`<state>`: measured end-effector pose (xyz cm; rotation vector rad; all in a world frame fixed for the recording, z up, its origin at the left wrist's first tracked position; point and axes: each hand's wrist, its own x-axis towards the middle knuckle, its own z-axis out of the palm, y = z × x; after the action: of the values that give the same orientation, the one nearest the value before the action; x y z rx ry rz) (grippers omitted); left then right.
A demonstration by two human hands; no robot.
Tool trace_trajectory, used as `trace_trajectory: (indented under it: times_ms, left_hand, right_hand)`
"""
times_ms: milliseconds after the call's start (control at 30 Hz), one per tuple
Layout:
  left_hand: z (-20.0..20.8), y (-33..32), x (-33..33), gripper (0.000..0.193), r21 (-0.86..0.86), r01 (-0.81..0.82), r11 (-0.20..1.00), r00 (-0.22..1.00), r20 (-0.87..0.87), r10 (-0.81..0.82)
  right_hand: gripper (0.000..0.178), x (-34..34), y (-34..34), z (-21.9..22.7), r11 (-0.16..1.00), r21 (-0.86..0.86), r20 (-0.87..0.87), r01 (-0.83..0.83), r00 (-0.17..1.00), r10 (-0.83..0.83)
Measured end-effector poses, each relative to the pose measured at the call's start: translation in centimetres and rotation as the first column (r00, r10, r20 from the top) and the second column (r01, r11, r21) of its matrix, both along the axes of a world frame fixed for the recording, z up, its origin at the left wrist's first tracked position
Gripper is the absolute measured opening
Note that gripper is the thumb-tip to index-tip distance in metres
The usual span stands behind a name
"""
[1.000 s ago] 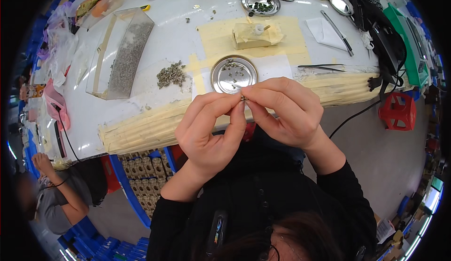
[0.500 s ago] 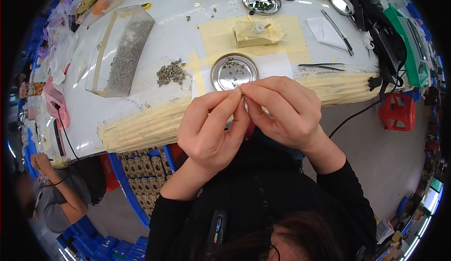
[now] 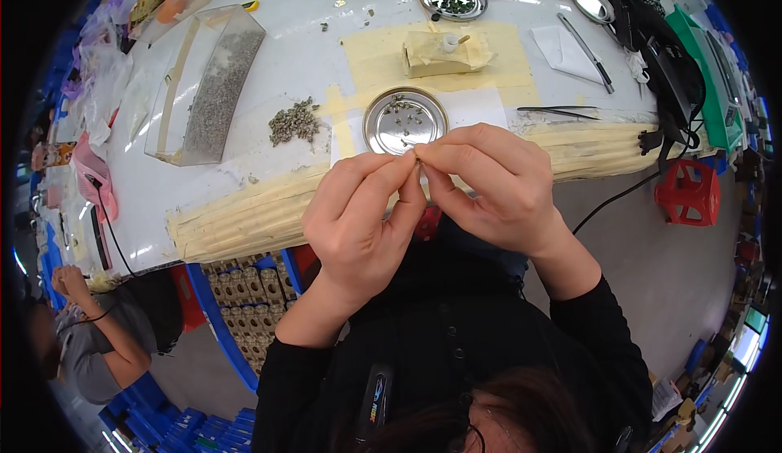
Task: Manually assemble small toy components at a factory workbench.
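Observation:
My left hand (image 3: 358,213) and my right hand (image 3: 493,188) meet fingertip to fingertip in front of the round metal dish. Both are closed in a pinch on a tiny part (image 3: 419,160), too small and too covered by the fingers to name. Just beyond the fingertips lies the shallow metal dish (image 3: 371,137), with several small greyish metal pieces (image 3: 403,109) scattered in it. To the left of the dish, a loose heap of similar small pieces (image 3: 295,121) rests on the white tabletop.
A clear box of grey granules (image 3: 232,86) stands at the left. Behind the dish sits a tape-wrapped block (image 3: 436,62) with a small white cup (image 3: 450,42). Black tweezers (image 3: 558,112) lie at the right. A blue crate (image 3: 213,323) of metal parts is below the table's padded edge (image 3: 236,226).
Both hands stay pinched together at nearly the same spot, with only a slight shift of the fingers. A dark object at the far upper left has changed shape a little.

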<state>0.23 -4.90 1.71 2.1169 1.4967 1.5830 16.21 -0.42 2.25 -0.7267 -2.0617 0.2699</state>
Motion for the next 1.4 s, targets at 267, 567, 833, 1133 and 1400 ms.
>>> trace_trajectory:
  times_ms: [267,567,833,1133,1400]
  left_hand:
    - [-0.1,-0.1,-0.1,0.022,-0.029,0.003,1.000,1.000,0.030,-0.002]
    - [-0.3,-0.2,-0.2,0.020,-0.022,0.019,1.000,0.998,0.058,-0.017]
    - [-0.6,-0.2,-0.2,0.021,0.004,0.018,1.000,0.999,0.036,-0.018]
    - [-0.5,-0.4,-0.2,0.015,-0.071,0.017,0.997,0.998,0.056,-0.013]
    - [-0.5,-0.4,-0.9,0.007,-0.305,0.290,0.907,0.833,0.547,-0.082]
  right_hand:
    - [0.020,0.0,-0.1,0.2,1.000,-0.016,0.025,-0.006,1.000,0.007]
    - [0.014,0.1,-0.1,0.4,0.992,-0.110,-0.008,-0.059,0.998,0.058]
    - [0.009,0.5,0.4,0.5,0.977,-0.173,-0.001,-0.126,0.992,0.128]
    - [0.009,0.3,0.6,0.5,0.974,-0.187,-0.002,-0.130,0.991,0.132]
    - [0.013,0.0,0.8,0.7,0.994,-0.072,-0.002,-0.078,0.997,0.078]
